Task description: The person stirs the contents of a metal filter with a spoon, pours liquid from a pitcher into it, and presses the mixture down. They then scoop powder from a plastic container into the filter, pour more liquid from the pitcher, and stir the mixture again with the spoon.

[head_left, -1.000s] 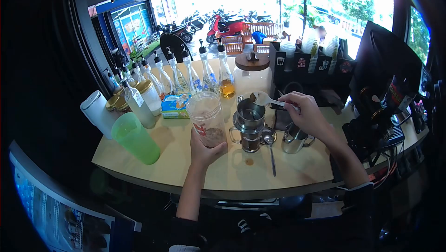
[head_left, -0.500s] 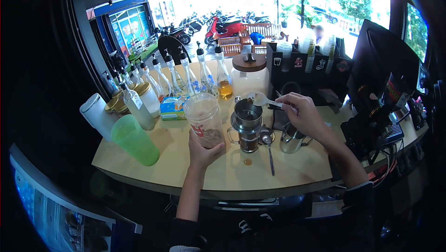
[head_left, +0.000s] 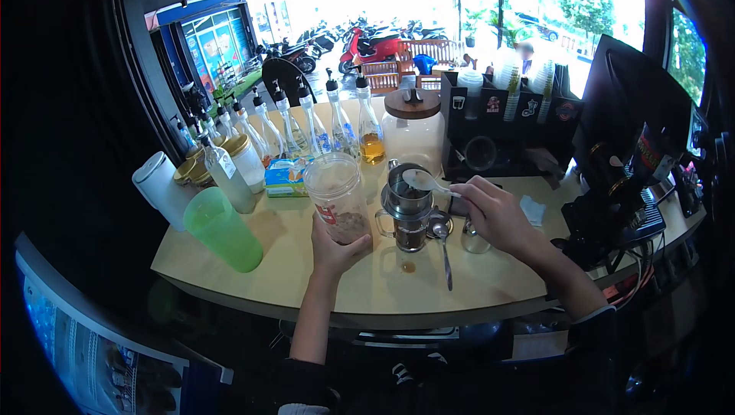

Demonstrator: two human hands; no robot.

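My left hand (head_left: 337,250) is wrapped round the lower part of a clear plastic jar (head_left: 334,178) with red lettering and some brownish contents at its bottom. Between the fingers of my right hand (head_left: 494,212) is the handle of a white spoon (head_left: 419,178), its bowl over the rim of a metal drip coffee filter (head_left: 407,202). That filter sits on a glass mug (head_left: 410,237) with dark liquid in it. A metal spoon (head_left: 445,254) rests just right of the mug, its bowl on a small round metal piece. Behind my right hand, a metal pitcher (head_left: 475,242) is mostly hidden.
On the left stands a green cup (head_left: 222,230). Pump bottles (head_left: 314,120) line the back edge, near a blue-green box (head_left: 286,178) and a wooden-lidded jar (head_left: 413,132). A black cup holder (head_left: 509,128) and dark machine (head_left: 612,200) are at right. A small brown spill (head_left: 408,267) marks the counter.
My right hand has moved slightly down and left, and the white spoon's bowl has shifted lower and tipped over the filter. My left hand and the jar stay almost still.
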